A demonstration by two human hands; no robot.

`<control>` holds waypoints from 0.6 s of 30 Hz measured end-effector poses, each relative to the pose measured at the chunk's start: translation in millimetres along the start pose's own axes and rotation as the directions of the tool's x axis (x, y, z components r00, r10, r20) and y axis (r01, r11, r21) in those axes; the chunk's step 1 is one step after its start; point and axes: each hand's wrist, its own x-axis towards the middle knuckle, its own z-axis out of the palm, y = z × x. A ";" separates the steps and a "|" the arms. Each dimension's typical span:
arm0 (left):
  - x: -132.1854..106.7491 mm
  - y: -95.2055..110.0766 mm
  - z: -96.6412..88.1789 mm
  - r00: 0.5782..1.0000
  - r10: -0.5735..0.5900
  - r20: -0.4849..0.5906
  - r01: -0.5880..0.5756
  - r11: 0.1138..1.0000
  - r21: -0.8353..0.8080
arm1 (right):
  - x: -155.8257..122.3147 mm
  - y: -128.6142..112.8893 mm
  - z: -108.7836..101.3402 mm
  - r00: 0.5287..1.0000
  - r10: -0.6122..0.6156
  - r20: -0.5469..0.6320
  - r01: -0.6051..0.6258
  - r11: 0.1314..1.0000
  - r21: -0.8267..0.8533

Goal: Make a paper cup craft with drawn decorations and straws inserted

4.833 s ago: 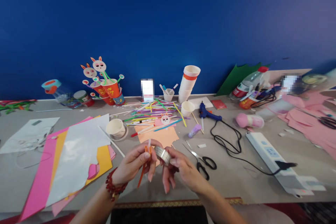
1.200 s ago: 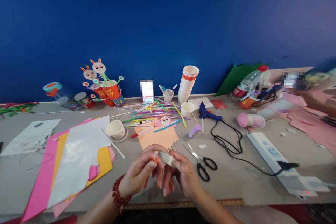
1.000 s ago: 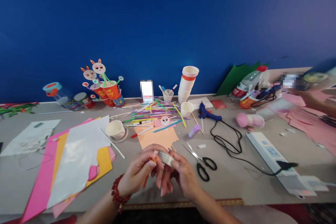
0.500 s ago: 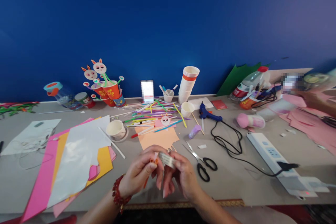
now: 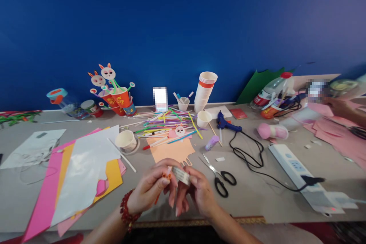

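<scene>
My left hand [image 5: 147,190] is closed on a small bundle of orange straws [image 5: 167,176], their open ends up and an orange length showing below the fingers. My right hand [image 5: 203,194] grips a roll of tape [image 5: 181,175] with a pale, printed-looking side, tilted close to the bundle. Both hands are together above the near edge of the table. Behind them lies a peach paper sheet [image 5: 168,150] with cut edges. Black-handled scissors [image 5: 219,175] rest open to the right of my right hand.
Colored sticks [image 5: 160,124] and a rabbit-face cutout [image 5: 180,130] lie farther back. A paper cup [image 5: 126,141] stands left, near layered colored sheets [image 5: 82,175]. Rightward are a glue gun [image 5: 227,122], its cord, a power strip [image 5: 297,171] and another person's hand [image 5: 345,110].
The roll of tape has turned slightly in my right hand and looks sharper. Both hands stay in nearly the same place, still holding the same things.
</scene>
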 end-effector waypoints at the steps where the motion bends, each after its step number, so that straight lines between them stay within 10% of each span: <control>1: 0.0 0.0 0.2 1.000 0.006 -0.001 -0.006 1.000 0.015 | 0.2 0.2 0.5 1.000 0.005 -0.012 -0.005 1.000 -0.005; 13: -0.5 -2.5 -2.6 1.000 0.019 0.014 -0.020 0.994 0.110 | 1.0 4.3 3.6 0.992 -0.024 -0.124 0.023 1.000 -0.004; 18: 3.6 -13.0 -4.6 0.995 -0.062 -0.081 0.048 0.986 -0.162 | 5.0 -0.1 6.0 0.999 -0.036 -0.020 0.037 0.998 0.059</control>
